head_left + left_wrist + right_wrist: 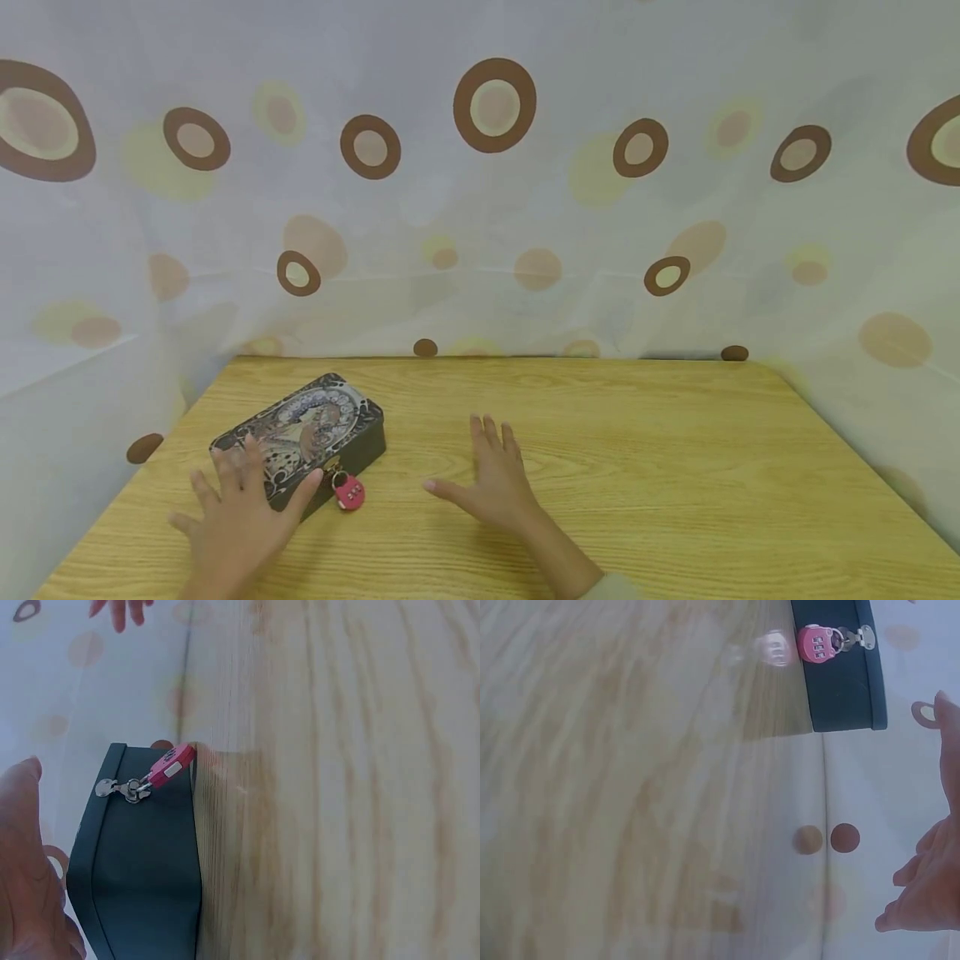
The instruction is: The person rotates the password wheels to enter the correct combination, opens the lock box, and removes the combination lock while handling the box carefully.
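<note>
A dark tin box [303, 433] with an ornate picture on its lid stands at the left of the table, lid closed. From the metal clasp [120, 789] on its front hangs a pink combination padlock [349, 492], its number dials visible in the right wrist view. My left hand [240, 512], fingers spread, overlaps the near left part of the box in the head view. Apart from the box, to its right, my right hand [495, 487] hovers over the table with straight fingers and thumb stretched out; it holds nothing.
The wooden table [637, 450] has a light grain and a glossy surface. A white curtain [570, 208] with brown and beige circles encloses it at the back and both sides.
</note>
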A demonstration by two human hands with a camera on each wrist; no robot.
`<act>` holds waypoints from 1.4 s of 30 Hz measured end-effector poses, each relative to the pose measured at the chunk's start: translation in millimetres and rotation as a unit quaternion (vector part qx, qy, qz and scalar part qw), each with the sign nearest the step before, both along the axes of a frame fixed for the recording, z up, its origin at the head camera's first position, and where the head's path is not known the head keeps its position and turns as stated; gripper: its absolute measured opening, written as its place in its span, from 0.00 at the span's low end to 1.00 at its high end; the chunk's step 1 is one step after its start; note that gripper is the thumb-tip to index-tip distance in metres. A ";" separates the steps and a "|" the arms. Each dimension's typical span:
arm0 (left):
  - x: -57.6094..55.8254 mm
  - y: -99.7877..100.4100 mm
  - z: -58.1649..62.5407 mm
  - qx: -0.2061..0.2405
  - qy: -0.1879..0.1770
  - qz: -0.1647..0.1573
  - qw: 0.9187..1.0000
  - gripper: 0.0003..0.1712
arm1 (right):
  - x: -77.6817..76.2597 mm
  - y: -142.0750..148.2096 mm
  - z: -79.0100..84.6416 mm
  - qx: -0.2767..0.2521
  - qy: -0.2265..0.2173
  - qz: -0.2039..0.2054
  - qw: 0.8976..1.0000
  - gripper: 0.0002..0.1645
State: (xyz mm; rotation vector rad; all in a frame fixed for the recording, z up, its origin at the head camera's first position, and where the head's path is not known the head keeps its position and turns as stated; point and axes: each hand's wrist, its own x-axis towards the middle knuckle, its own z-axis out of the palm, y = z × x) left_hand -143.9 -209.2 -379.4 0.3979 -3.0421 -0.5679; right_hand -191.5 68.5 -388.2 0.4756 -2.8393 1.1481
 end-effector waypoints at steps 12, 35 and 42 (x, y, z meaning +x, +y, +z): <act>-5.1 -11.9 1.1 0.062 -0.014 0.025 0.998 0.65 | -5.5 -21.7 -9.0 -0.063 -0.022 -0.006 0.998 0.59; -4.2 -3.4 -7.2 -0.087 0.078 -0.043 0.992 0.61 | -19.3 -56.8 -5.2 0.043 0.018 0.112 0.993 0.54; -2.1 3.3 -5.1 -0.094 0.090 -0.055 0.990 0.61 | -22.6 -70.0 -0.8 0.137 0.096 0.113 0.979 0.44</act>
